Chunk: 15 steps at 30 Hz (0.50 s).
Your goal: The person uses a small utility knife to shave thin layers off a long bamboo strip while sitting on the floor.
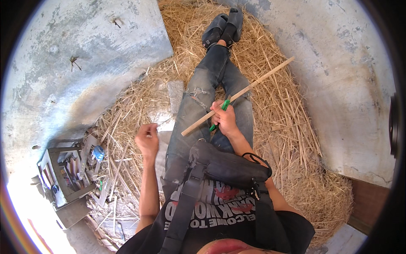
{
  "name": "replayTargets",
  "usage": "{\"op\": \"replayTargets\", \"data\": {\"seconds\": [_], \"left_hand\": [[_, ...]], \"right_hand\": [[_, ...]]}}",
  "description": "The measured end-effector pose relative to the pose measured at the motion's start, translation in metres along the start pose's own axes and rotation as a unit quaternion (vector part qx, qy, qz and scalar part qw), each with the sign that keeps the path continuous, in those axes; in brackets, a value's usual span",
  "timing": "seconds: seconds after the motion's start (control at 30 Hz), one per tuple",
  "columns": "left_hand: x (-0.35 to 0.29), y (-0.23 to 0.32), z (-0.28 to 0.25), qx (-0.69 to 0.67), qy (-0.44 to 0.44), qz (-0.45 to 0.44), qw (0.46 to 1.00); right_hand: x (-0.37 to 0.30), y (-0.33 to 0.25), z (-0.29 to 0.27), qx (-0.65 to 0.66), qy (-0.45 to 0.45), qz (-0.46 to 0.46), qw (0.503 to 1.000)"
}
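My right hand (pixel 225 120) is closed over my lap, wrapped round a green-handled cutter (pixel 226 105) and a long pale wooden strip (pixel 258 82). The strip slants across my thighs, its near end low at the left and its far end up at the right. The cutter crosses it at the fist; its blade cannot be made out clearly. To the left of my thigh, my left hand (pixel 147 139) hovers over the straw with its fingers curled in toward the thumb. Whatever it may pinch is too small to tell.
Straw (pixel 287 127) covers the floor around my outstretched legs. At the lower left stands an open box (pixel 72 173) with several tools and a blue crumpled thing (pixel 98 153) beside it. A grey block (pixel 175 96) lies by my left knee. Pale walls (pixel 338 84) rise on both sides.
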<state>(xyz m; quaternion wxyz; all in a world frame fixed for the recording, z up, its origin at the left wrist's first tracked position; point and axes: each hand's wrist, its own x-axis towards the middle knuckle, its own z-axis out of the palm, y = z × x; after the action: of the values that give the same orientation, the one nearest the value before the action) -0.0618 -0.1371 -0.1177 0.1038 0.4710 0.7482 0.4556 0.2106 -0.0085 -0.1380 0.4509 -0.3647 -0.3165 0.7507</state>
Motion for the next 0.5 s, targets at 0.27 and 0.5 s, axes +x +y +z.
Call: {"op": "replayTargets", "data": {"seconds": [0.27, 0.5], "left_hand": [[0.003, 0.000, -0.030, 0.192, -0.004, 0.132, 0.972], [-0.032, 0.062, 0.030, -0.042, -0.210, 0.157, 0.964]], "right_hand": [[0.000, -0.004, 0.008, -0.038, -0.016, -0.014, 0.999], [-0.002, -0.002, 0.013, -0.004, -0.037, -0.003, 0.999]]}}
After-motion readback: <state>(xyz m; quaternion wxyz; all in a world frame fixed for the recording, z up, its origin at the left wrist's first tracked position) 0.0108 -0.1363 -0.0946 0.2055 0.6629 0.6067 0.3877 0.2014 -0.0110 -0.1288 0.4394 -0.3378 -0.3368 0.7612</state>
